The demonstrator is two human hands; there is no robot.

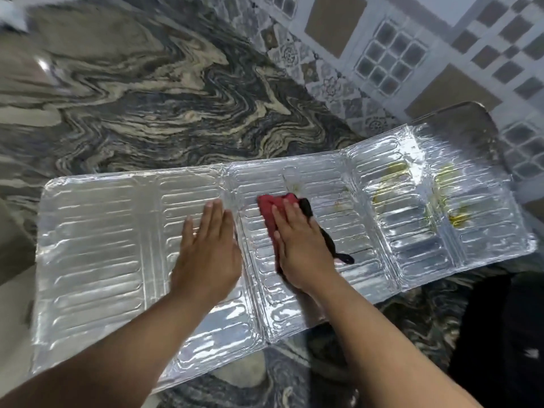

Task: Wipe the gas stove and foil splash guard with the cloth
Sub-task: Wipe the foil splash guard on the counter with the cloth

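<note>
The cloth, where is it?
In the head view, the cloth lies mid-guard, pressed flat under the right hand, beside the left hand.

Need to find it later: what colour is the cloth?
Red with black, clearest in the head view: cloth.

I see a marbled stone desk [153, 92]; the unfolded foil splash guard [97, 245] lies flat on it.

The foil splash guard [97, 245] lies flat across the counter [132, 92], and its ribbed panels toward the counter's left edge are open for a sweep. The left hand [207, 251] presses mid-guard, just beside the right hand [300, 245] on the cloth [269, 212]. Toward the back edge the counter is free up to the tiled wall [397, 54].
</note>
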